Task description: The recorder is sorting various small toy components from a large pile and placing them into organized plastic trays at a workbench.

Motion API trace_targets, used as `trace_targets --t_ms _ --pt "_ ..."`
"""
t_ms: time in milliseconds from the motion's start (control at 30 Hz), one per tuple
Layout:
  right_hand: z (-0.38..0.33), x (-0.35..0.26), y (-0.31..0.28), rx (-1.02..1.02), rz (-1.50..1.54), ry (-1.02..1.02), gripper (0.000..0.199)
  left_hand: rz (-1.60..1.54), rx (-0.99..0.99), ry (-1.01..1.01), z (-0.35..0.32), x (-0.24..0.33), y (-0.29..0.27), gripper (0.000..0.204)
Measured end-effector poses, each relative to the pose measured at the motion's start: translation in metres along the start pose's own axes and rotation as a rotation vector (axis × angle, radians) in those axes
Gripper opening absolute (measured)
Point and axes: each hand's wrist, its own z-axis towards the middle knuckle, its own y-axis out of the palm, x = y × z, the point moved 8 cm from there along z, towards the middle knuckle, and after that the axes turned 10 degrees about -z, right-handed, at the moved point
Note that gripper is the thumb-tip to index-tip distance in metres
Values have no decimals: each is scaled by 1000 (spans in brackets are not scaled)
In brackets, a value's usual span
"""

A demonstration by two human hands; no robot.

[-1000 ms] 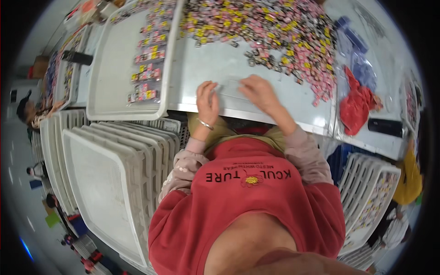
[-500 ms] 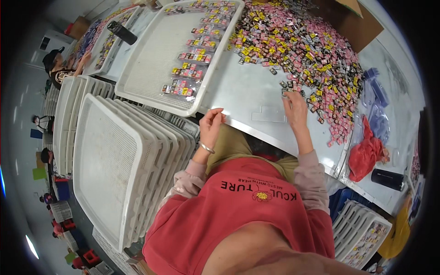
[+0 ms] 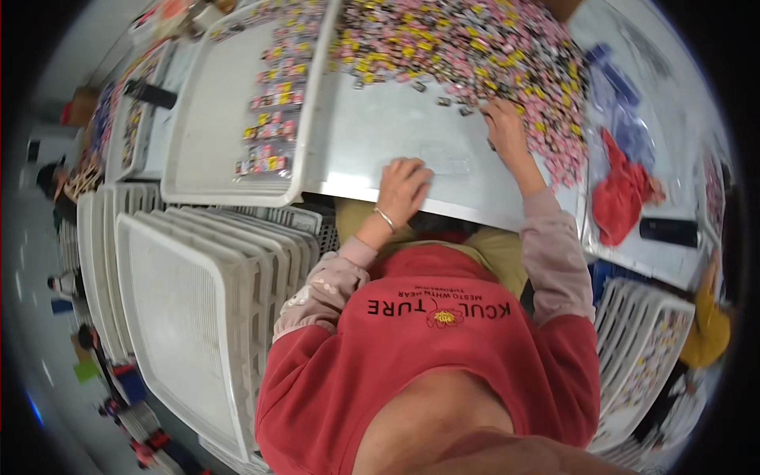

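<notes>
My left hand (image 3: pixel 404 188) hovers over the table's front edge, beside a thin clear plastic piece (image 3: pixel 450 161) with a stepped outline. Its fingers bend loosely, slightly apart, and no held thing shows. My right hand (image 3: pixel 507 131) reaches to the near edge of a large pile of small pink, yellow and black pieces (image 3: pixel 467 47). Thumb and fingers are drawn together there beside a few loose dark pieces (image 3: pixel 445 101). A small dark bit shows by that palm; whatever the fingertips grip is too blurred to make out.
A white perforated tray (image 3: pixel 207 131) with rows of filled clear packs (image 3: pixel 273 125) lies to the left on the table. Stacked white trays (image 3: pixel 178 293) stand below it. A red plastic bag (image 3: pixel 617 190), blue plastic (image 3: pixel 621 91) and a black object (image 3: pixel 669 231) are at right. Other people work at far left.
The view has shifted, so the tray and pile sit further left. My left hand has moved right, nearer the clear plastic piece. My right hand stays at the pile's edge, fingers more bent.
</notes>
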Motion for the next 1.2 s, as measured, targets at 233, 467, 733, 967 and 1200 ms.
trace_targets --t_ms 233,467,733,967,1200 --pt "-1 0 -14 -17 -159 119 12 32 -82 42 11 -15 2 21" --pt "33 -52 6 -29 334 -38 9 254 218 -37 21 8 -54 20" --pt "8 -71 6 -115 612 128 10 -1916 836 -779 -76 -129 -80 29" --pt "-33 -48 7 -211 645 285 12 -1983 1315 -707 -90 -143 -93 35" --pt "-68 -11 0 -225 731 412 11 -1888 1406 -767 -134 -139 -109 33"
